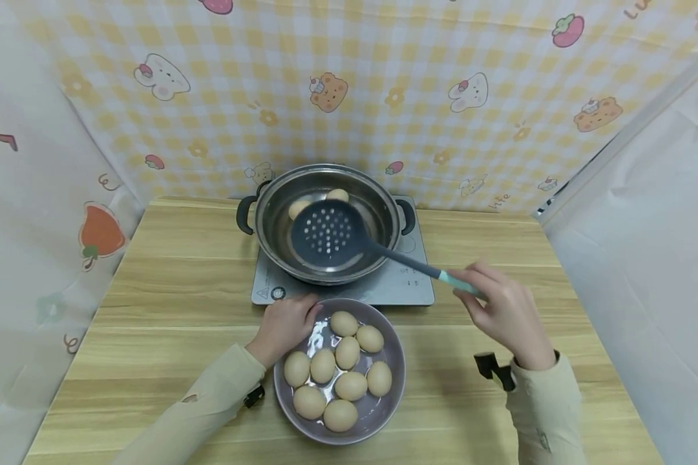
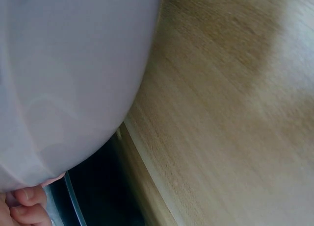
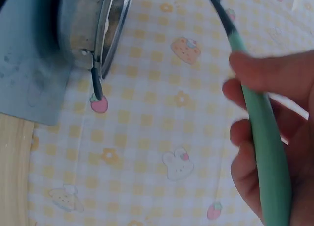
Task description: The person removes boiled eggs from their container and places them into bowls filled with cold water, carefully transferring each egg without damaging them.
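Observation:
My right hand grips the mint-green handle of a slotted skimmer, whose dark perforated head hovers over the steel pot. In the right wrist view, fingers and thumb wrap the green handle. Two eggs show in the pot behind the skimmer head; whatever lies under it is hidden. With its fingers at the rim, my left hand holds the upper left edge of a greyish-purple plate. Several brown eggs lie on that plate. The left wrist view shows the plate's pale outside and some fingertips.
The pot stands on a flat silver induction cooker at the back of the wooden table. Black side handles stick out from the pot. A yellow checked cloth hangs behind, and white sheets flank the table.

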A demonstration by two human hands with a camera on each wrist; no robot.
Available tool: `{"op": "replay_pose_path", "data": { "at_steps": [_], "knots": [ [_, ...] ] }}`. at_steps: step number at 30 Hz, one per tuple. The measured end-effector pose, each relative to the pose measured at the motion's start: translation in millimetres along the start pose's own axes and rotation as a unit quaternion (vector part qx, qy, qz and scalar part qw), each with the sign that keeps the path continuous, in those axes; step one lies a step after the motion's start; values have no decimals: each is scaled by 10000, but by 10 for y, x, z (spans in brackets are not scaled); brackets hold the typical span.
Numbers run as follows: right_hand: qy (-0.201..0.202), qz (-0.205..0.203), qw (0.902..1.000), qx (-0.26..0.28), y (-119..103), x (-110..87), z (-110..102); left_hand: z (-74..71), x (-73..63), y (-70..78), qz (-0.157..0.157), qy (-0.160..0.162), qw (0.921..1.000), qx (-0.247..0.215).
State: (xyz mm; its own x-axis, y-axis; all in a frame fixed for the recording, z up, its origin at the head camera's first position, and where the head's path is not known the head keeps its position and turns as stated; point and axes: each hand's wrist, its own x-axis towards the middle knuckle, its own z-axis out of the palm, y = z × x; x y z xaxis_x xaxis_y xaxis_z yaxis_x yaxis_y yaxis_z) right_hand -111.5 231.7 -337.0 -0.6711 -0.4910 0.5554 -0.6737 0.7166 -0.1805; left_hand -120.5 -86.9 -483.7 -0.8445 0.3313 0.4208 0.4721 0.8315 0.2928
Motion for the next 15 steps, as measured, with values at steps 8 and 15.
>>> {"op": "replay_pose_path", "data": {
  "at_steps": [8,15],
  "knots": [
    [322,411,9956,-782,167,278,322,-4,2,15,-76,-152,9999,14],
    [893,477,9854,-1366,210,441,576,-4,4,11,-67,-65,10000,19]
  ]
}}
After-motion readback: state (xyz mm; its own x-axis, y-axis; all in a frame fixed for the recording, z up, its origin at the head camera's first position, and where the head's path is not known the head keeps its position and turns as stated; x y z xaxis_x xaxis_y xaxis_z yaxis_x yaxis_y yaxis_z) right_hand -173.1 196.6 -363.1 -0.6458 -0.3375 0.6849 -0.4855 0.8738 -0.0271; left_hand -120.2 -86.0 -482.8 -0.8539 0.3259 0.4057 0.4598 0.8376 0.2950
